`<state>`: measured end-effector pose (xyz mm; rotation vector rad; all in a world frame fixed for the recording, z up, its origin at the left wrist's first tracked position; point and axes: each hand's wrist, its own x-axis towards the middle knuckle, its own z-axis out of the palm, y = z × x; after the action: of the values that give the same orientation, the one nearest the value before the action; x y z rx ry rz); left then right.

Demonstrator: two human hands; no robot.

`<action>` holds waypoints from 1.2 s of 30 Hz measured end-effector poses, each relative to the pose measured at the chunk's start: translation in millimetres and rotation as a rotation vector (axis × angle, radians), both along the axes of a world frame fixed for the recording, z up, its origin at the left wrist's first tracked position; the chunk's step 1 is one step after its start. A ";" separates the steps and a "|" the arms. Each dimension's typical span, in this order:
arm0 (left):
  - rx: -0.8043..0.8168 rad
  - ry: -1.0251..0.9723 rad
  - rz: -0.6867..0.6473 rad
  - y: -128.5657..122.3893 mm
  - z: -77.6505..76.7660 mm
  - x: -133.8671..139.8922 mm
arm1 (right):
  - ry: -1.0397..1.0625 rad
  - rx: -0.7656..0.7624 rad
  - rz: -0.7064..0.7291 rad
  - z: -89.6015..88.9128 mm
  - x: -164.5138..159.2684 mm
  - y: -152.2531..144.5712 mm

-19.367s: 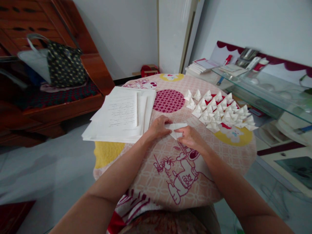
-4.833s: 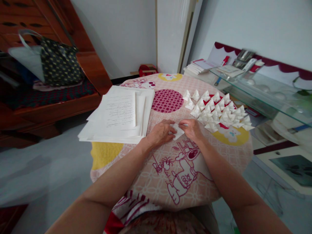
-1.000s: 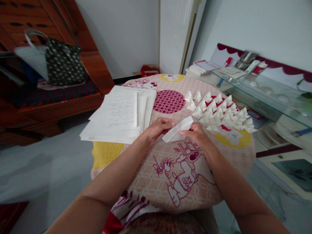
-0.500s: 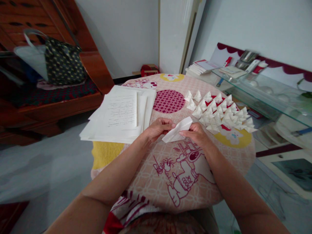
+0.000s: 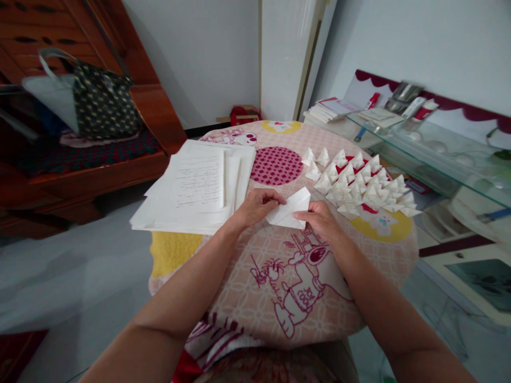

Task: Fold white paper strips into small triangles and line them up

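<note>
A small folded piece of white paper is held just above the cloth-covered table, between my two hands. My left hand pinches its left edge with thumb and fingers. Gripping the right side, my right hand has its thumb on top and its fingers partly hidden behind the paper. Several folded white paper pieces with pointed tips stand in a cluster beyond my right hand. Left of my hands lies a stack of white sheets, with a handwritten page on top.
A glass shelf carrying a metal cup and papers stands close to the table's right side. On the left, a wooden bench bears a dark patterned bag. A red object sits by the far wall.
The paper has turned between my hands and now shows a wider, squarer face instead of a slanted strip. My left hand has shifted slightly up.
</note>
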<state>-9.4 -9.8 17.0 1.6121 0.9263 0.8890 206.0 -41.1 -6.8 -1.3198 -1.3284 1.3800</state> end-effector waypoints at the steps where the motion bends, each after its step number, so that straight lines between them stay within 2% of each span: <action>1: 0.012 0.026 0.008 0.3 0.1 0.1 | 0.001 -0.018 -0.013 -0.9 -0.9 0.1; 5: -0.046 -0.047 0.029 0.4 -0.5 2.5 | 0.021 -0.015 -0.045 0.9 -4.2 -0.8; 9: -0.222 -0.234 0.039 -2.4 0.1 3.4 | 0.050 0.037 -0.013 5.9 -4.2 -3.0; 13: -0.394 -0.304 -0.044 -6.3 1.2 3.1 | 0.077 0.075 0.053 8.0 -3.0 -5.3; 16: -0.455 -0.314 -0.081 -7.6 0.4 3.8 | 0.072 0.073 0.085 7.8 -2.5 -5.8; 26: -0.493 -0.364 -0.093 -7.6 -2.4 4.7 | 0.058 0.105 0.110 4.1 -1.1 -4.5; 36: -0.481 -0.297 -0.089 -5.9 -3.9 4.7 | 0.072 0.105 0.112 6.0 1.8 -3.5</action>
<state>-4.6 -15.7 13.1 1.0682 0.7781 0.7485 207.8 -44.6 -0.8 -1.1310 -1.4239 1.4004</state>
